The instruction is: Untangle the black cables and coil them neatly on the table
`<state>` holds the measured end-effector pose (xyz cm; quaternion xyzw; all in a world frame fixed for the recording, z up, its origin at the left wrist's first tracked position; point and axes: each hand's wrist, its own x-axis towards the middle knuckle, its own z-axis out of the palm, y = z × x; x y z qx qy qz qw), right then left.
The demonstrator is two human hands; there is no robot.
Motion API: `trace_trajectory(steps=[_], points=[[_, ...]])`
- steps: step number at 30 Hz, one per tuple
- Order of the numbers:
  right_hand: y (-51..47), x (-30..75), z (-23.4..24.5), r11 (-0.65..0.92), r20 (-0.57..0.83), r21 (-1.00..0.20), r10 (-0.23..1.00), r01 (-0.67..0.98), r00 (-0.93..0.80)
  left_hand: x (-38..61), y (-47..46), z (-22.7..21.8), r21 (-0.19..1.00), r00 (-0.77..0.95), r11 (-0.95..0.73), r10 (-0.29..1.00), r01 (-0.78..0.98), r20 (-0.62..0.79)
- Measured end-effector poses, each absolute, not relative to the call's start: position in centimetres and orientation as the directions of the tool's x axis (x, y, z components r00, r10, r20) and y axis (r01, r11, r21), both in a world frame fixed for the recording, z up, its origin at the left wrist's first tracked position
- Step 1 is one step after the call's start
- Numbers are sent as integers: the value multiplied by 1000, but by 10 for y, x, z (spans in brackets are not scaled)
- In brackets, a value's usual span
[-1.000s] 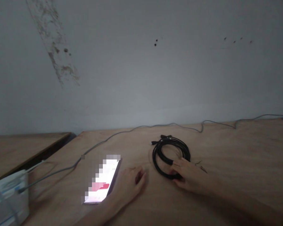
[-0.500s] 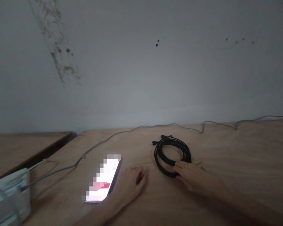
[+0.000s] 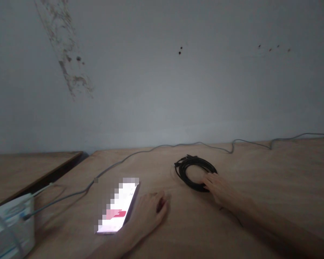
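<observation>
A coil of black cable [image 3: 196,187] lies on the wooden table, its dark plug ends [image 3: 190,157] at the far left of the loop. My right hand [image 3: 218,187] grips the coil's near right side, fingertips over the inner edge and thumb below. Under that wrist a thin dark strand [image 3: 233,214] curves along the table. My left hand [image 3: 151,208] rests on the table with its fingers loosely curled in, and I see nothing in it. Just left of it lies a lit phone [image 3: 115,216], part of its screen blurred out.
A white box-like object [image 3: 12,225] with blue marks stands at the left edge. From it a grey cable [image 3: 110,167] runs along the table's back to the right. A pale wall [image 3: 162,90] rises behind. A dark gap [image 3: 51,176] separates another tabletop [image 3: 18,165] at left.
The coil's loops have drawn together into a tighter ring, its near side moving away from me. My right hand moved slightly up with it. The thin strand shows in a new place; my left hand stayed.
</observation>
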<state>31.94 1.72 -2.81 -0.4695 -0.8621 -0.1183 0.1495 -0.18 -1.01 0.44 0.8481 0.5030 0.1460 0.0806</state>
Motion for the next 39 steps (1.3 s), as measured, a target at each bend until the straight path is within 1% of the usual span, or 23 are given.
trace_trajectory(steps=[5,10,12,14,16,18,19,20,22,24,26,27,29,30,31,32,34,35,37,39], points=[[13,319,-38,514,375,-3,796,858,-476,-2,-10,4,263,449,-477,879,839,162],[14,320,-42,531,402,-6,777,848,-484,-3,-8,1,262,459,-484,875,835,153],[12,321,-42,525,430,-32,775,850,-462,-3,-8,0,265,464,-489,872,831,156],[9,322,-40,525,498,-56,752,849,-432,-3,-9,1,270,461,-488,873,830,159],[3,323,-37,549,601,-35,679,835,-421,-2,-10,3,284,455,-483,876,828,161],[-4,322,-32,609,688,47,555,792,-467,-1,-11,6,315,435,-468,884,826,173],[-8,320,-29,657,695,105,489,747,-528,-1,-12,8,337,416,-457,889,823,189],[-13,318,-26,688,694,145,442,711,-569,-1,-12,9,362,392,-443,896,820,209],[-24,311,-20,758,613,175,415,628,-672,-3,-13,12,406,338,-416,907,814,252],[-37,303,-13,827,527,198,363,527,-768,-4,-13,14,441,302,-398,913,804,275],[-50,296,-6,871,509,165,327,463,-796,-4,-13,15,469,287,-387,919,794,271],[-55,294,-2,885,489,111,347,452,-800,-3,-13,15,481,287,-384,921,788,265],[-60,293,3,878,501,-10,418,478,-758,-2,-13,13,484,292,-380,923,788,249],[-59,293,4,850,513,-49,472,524,-717,-1,-12,11,472,294,-378,924,797,244],[-57,295,4,810,553,-65,515,583,-655,-1,-12,10,453,292,-372,926,810,238],[-52,297,2,747,577,-86,576,659,-578,0,-11,8,430,286,-363,929,827,233],[-40,301,-4,568,584,-162,714,807,-385,1,-10,7,386,269,-340,936,858,226],[-34,303,-8,493,582,-189,753,849,-307,1,-10,6,371,260,-328,940,869,223],[-23,305,-15,442,529,-244,807,863,-264,2,-10,7,349,248,-313,944,883,218],[-18,305,-19,446,470,-309,839,840,-273,2,-10,8,329,250,-309,945,892,210]])
